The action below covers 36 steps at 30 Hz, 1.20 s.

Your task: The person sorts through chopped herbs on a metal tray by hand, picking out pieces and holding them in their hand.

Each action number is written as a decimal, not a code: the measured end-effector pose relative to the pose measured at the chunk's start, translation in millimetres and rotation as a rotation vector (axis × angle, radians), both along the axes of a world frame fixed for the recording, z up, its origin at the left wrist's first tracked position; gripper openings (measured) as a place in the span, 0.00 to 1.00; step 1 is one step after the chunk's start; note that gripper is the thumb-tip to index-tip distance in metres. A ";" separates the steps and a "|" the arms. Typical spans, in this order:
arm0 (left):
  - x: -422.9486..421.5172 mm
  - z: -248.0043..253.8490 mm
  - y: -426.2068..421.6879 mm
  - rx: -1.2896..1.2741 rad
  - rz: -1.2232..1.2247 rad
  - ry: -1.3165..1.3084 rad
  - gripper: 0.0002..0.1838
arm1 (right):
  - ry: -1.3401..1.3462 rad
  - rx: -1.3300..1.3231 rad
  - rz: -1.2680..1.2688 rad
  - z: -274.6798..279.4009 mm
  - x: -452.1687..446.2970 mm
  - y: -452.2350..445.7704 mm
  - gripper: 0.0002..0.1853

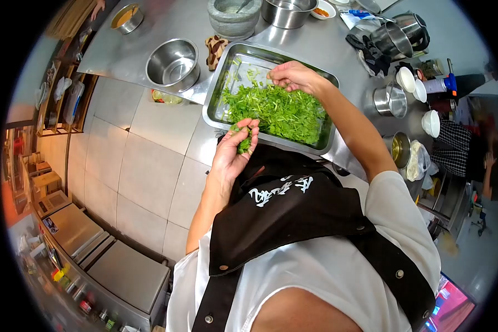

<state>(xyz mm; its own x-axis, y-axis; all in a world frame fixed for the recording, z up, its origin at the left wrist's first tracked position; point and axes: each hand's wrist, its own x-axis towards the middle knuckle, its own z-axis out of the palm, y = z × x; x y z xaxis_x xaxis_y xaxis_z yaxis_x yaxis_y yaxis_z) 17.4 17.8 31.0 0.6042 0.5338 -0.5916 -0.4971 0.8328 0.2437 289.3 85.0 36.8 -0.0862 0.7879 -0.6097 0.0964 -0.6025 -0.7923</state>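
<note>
Head view, leafy greens [282, 113] heaped in a metal tray [217, 83], heap's long axis running left to right, sprigs pointing mixed ways, left hand [233, 150] curled around some, right hand [297, 77] pinched above, grip unclear.

A steel counter [122, 52] and stone mortar [234, 23] mark a kitchen

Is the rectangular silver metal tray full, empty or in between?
The tray is in between: green leafy herbs cover most of its floor, but bare metal shows near one corner.
</note>
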 end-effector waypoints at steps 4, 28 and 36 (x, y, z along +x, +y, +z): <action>14.0 11.5 3.0 0.040 -0.051 0.015 0.15 | 0.058 0.080 0.106 17.1 -17.0 -33.7 0.05; 0.2 -4.4 -15.3 -0.053 0.032 0.063 0.14 | -0.824 0.845 0.270 -42.2 -45.3 6.8 0.25; -34.9 -17.9 -18.2 -0.067 0.192 0.058 0.12 | -0.680 0.540 0.151 -36.7 -31.0 25.2 0.27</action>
